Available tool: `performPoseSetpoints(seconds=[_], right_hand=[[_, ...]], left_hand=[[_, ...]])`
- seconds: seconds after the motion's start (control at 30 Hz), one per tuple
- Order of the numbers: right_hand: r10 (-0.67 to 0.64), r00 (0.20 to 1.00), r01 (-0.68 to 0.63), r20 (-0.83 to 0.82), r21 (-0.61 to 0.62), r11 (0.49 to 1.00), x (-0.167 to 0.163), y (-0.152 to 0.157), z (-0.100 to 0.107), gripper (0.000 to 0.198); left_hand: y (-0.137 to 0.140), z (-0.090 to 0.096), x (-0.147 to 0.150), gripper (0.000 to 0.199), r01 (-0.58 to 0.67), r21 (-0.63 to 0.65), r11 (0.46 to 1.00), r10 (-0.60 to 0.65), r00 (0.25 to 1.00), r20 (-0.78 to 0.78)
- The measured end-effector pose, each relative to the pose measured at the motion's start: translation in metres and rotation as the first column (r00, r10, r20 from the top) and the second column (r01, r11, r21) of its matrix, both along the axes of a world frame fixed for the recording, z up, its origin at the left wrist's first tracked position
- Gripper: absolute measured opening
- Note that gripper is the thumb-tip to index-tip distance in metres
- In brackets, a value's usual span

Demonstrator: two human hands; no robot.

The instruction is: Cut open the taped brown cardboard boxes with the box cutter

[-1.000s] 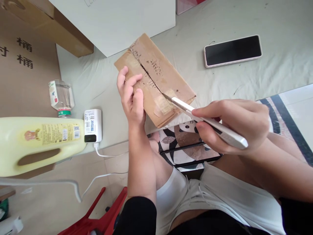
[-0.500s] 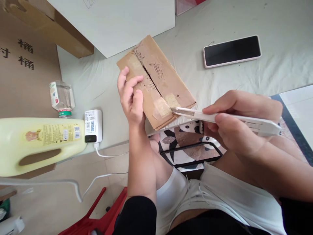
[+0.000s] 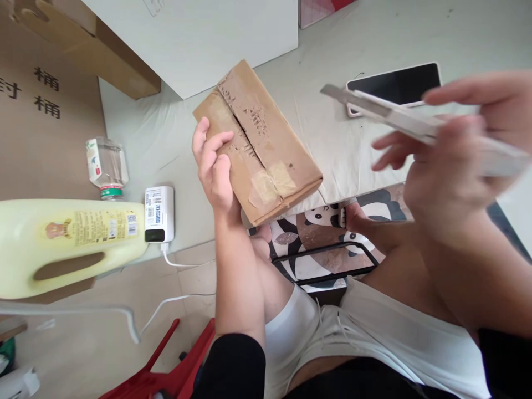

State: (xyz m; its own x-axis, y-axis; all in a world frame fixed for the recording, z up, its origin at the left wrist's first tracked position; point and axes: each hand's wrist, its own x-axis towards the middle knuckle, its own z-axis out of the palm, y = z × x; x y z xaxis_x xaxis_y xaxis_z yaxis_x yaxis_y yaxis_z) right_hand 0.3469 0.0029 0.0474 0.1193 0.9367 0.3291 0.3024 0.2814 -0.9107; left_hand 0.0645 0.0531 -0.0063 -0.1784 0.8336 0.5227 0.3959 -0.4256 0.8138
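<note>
A small brown cardboard box is tilted over the table edge, with a dark slit along its top seam and torn patches beside it. My left hand grips its left side, fingers curled onto the top face and the thumb near them. My right hand holds a white utility knife with its blade out, blurred by motion. The blade tip is apart from the box, to its right, in front of the phone lying on the cloth.
A yellow jug, a white power bank with a cable and a clear plastic bottle are at the left. Behind the cardboard box stands a white box. A red chair is below, a panda-patterned surface under the legs.
The knife has lifted off the end of the seam and moved up and right with my right hand. My left hand and the box have shifted slightly left, the box tilting a little.
</note>
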Motion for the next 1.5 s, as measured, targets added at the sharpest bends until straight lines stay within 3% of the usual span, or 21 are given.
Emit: performPoseSetpoints(seconds=[0.07,0.13,0.2,0.3,0.43,0.5,0.6,0.7,0.83,0.97,1.13,1.3,1.4,1.5], right_hand=[[0.008,0.979,-0.013,0.204,0.028,1.000,-0.008,0.010,-0.007,0.022],[0.128,0.873,-0.089,0.470,-0.104,0.991,-0.012,0.019,-0.019,0.027],[0.224,0.747,-0.090,0.626,-0.238,0.967,-0.015,0.026,-0.030,0.038],[0.324,0.621,-0.088,0.714,-0.347,0.934,-0.017,0.029,-0.039,0.046],[0.357,0.542,-0.068,0.760,-0.384,0.921,-0.016,0.027,-0.044,0.046],[0.371,0.500,-0.099,0.782,-0.374,0.922,-0.013,0.025,-0.048,0.043],[0.438,0.450,-0.186,0.779,-0.397,0.899,-0.010,0.023,-0.052,0.037],[0.499,0.487,-0.230,0.716,-0.446,0.865,-0.010,0.023,-0.049,0.040],[0.468,0.638,-0.265,0.611,-0.397,0.879,-0.011,0.027,-0.038,0.058],[0.393,0.753,-0.255,0.528,-0.316,0.914,-0.009,0.029,-0.029,0.071],[0.363,0.806,-0.263,0.467,-0.267,0.927,-0.009,0.026,-0.021,0.077],[0.413,0.845,-0.374,0.341,-0.175,0.911,-0.008,0.025,-0.023,0.082],[0.433,0.856,-0.403,0.281,-0.161,0.901,-0.009,0.027,-0.033,0.076],[0.458,0.858,-0.410,0.233,-0.224,0.884,-0.012,0.027,-0.044,0.050]], left_hand=[[0.000,-0.002,-0.005,0.031,-0.009,-0.015,1.000,0.010,1.000,0.027],[-0.001,-0.002,-0.008,0.029,0.004,-0.043,0.999,0.002,0.991,0.133],[-0.002,0.000,-0.009,0.027,0.041,-0.057,0.998,-0.024,0.962,0.271],[-0.004,0.004,-0.011,0.029,0.131,-0.078,0.988,-0.091,0.919,0.385],[-0.003,0.005,-0.015,0.029,0.170,-0.105,0.980,-0.118,0.916,0.383],[-0.003,0.003,-0.016,0.030,0.144,-0.143,0.979,-0.078,0.917,0.391],[-0.003,-0.002,-0.013,0.036,0.094,-0.359,0.929,0.059,0.918,0.393],[-0.001,-0.005,-0.006,0.032,0.141,-0.476,0.868,0.102,0.888,0.449],[0.001,-0.002,0.001,0.037,0.177,-0.379,0.908,0.068,0.832,0.550],[0.002,-0.002,0.001,0.038,0.155,-0.408,0.900,0.105,0.831,0.547],[0.003,-0.009,-0.004,0.044,0.147,-0.492,0.858,0.156,0.838,0.523],[0.003,-0.008,-0.003,0.054,0.175,-0.561,0.809,0.185,0.830,0.526],[0.000,-0.003,0.002,0.053,0.179,-0.526,0.831,0.165,0.824,0.542],[-0.001,0.003,0.004,0.050,0.188,-0.481,0.856,0.133,0.820,0.556]])
